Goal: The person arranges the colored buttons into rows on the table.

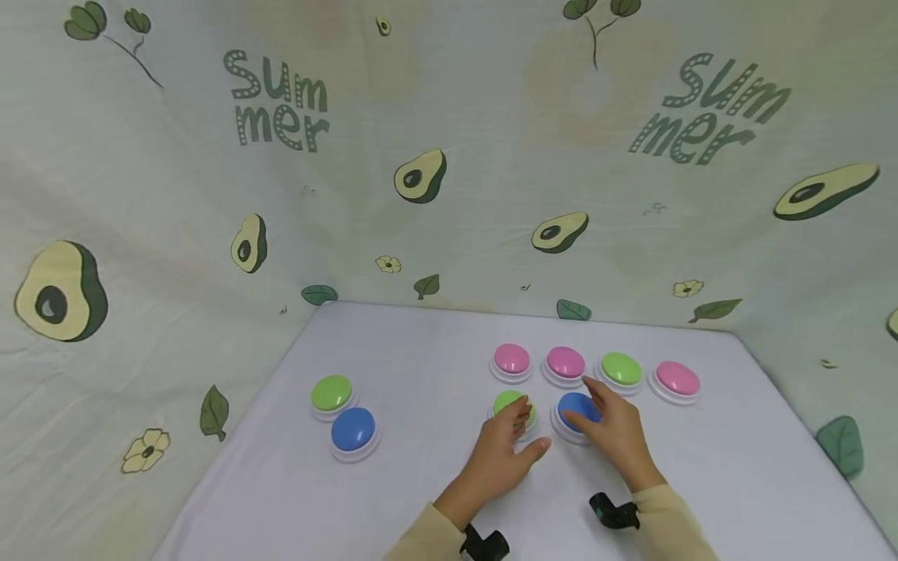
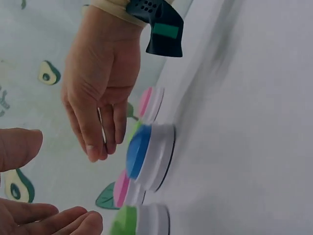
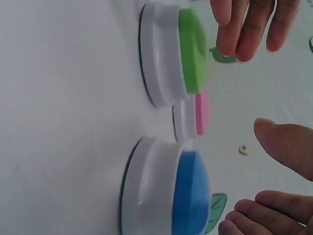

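My left hand hovers over a green push button with a white base, fingers relaxed and thumb spread. Beside it, my right hand hangs above a blue push button, its fingers loosely bent and the thumb apart. The right wrist view shows a gap between the right thumb and the domed top of the blue button. Neither hand holds anything. In the left wrist view the left fingertips come close to the green button.
Behind the hands stand a pink button, a second pink one, a green one and a third pink one. Farther left are a green button and a blue one. A printed cloth backs the white table.
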{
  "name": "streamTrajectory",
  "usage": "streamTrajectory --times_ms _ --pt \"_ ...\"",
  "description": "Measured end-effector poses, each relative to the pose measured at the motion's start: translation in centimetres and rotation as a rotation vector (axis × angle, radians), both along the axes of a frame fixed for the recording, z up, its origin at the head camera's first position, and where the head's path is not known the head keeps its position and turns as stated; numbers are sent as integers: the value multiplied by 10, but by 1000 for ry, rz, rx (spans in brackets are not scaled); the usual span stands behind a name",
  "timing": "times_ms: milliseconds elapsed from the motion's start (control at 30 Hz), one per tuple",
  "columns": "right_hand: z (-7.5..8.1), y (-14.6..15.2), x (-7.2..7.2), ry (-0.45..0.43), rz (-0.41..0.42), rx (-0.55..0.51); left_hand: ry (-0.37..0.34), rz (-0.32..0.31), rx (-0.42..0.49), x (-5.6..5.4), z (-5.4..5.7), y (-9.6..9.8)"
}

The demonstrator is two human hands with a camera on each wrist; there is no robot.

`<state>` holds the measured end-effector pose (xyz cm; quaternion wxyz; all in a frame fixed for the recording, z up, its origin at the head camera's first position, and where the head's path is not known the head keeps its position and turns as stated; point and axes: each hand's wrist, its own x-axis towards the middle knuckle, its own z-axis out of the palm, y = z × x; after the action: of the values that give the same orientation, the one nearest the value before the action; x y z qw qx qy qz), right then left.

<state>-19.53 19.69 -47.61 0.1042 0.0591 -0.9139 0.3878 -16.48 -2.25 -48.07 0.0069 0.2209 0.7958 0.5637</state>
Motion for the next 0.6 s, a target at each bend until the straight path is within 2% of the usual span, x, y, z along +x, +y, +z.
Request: streamTrajectory --times_ms 167,267,400,600 --pt "12 -35 -4 33 62 -29 107 99 -57 -3 7 -40" --pt "17 -59 -7 44 109 -68 154 200 -104 -3 10 -67" --pt "21 -94 -12 31 170 -129 177 333 -149 -4 13 -103" --pt "22 -139 -18 21 239 -104 172 489 -214 -4 16 -152"
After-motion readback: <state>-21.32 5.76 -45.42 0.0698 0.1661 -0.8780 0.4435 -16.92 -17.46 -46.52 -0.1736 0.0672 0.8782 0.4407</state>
